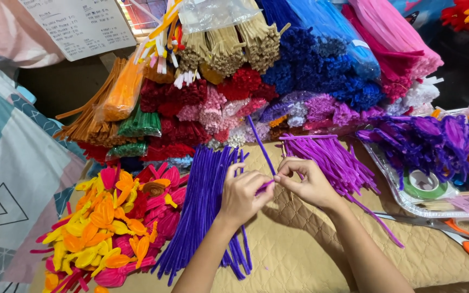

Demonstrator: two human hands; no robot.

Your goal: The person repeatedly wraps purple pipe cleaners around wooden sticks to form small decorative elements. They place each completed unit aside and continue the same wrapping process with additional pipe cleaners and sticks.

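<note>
My left hand (243, 194) and my right hand (305, 182) meet in the middle of the view, both pinching one purple pipe cleaner (260, 145) that rises up and to the left from my fingers. A thin wooden stick (287, 169) shows between my hands. A pile of dark purple pipe cleaners (204, 209) lies just left of my left hand. Lighter violet pipe cleaners (332, 160) lie right of my right hand.
Bundles of pipe cleaners in many colours (278, 70) are stacked at the back. Folded yellow, orange and pink petal shapes (112, 222) lie at the left. A clear tray (408, 203) at the right holds purple shapes and green tape (424, 184). Orange-handled scissors (462, 236) lie on the tan quilted mat (299, 255).
</note>
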